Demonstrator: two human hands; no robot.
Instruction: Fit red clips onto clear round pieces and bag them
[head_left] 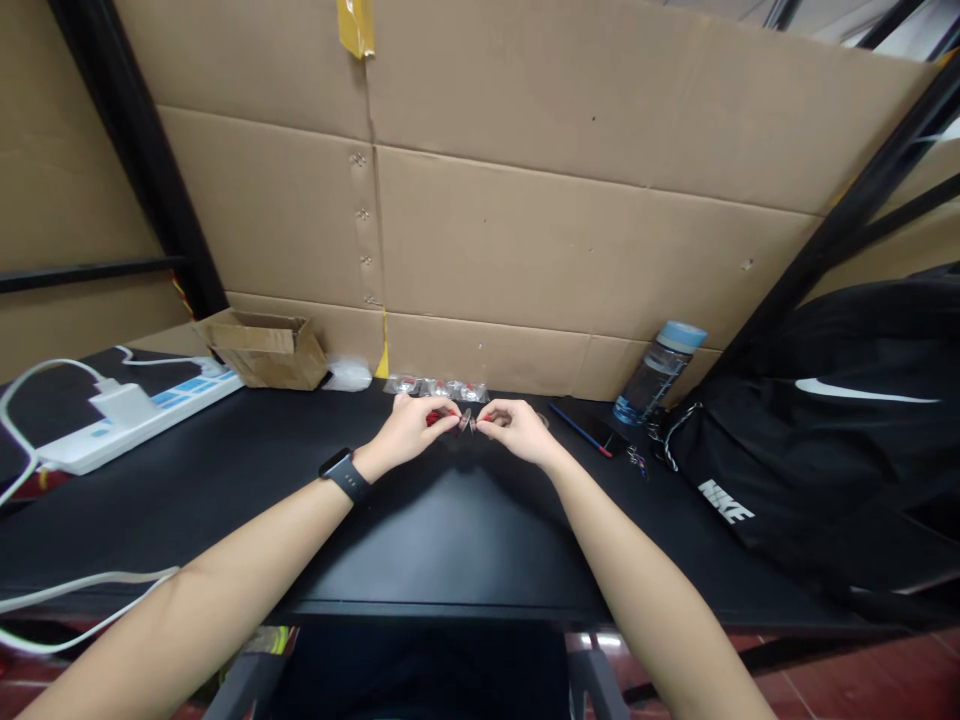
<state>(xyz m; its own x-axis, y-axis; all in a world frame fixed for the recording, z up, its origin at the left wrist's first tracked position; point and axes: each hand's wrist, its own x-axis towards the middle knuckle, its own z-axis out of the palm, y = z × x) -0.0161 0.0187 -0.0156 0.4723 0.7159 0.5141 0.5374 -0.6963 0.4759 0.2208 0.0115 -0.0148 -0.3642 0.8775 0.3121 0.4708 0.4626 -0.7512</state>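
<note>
Over the black table (420,545), my left hand (412,425), with a dark watch on its wrist, is closed in a pinch. My right hand (517,430) pinches from the opposite side, fingertips close to the left ones. Between them is a small red-and-silver piece (466,420) with thin, shiny, disc-like parts; its kind is too small to make out. Red shows at the fingertips of both hands. Just beyond the hands, several small clear plastic packets (439,388) with red and silver contents lie in a row against the cardboard.
An open cardboard box (270,350) and a white power strip (142,420) are at the left. To the right are a blue pencil (577,425) with a red end, a dark phone-like slab, keys (637,460), a water bottle (656,375) and a black bag (825,430). Cardboard walls the back.
</note>
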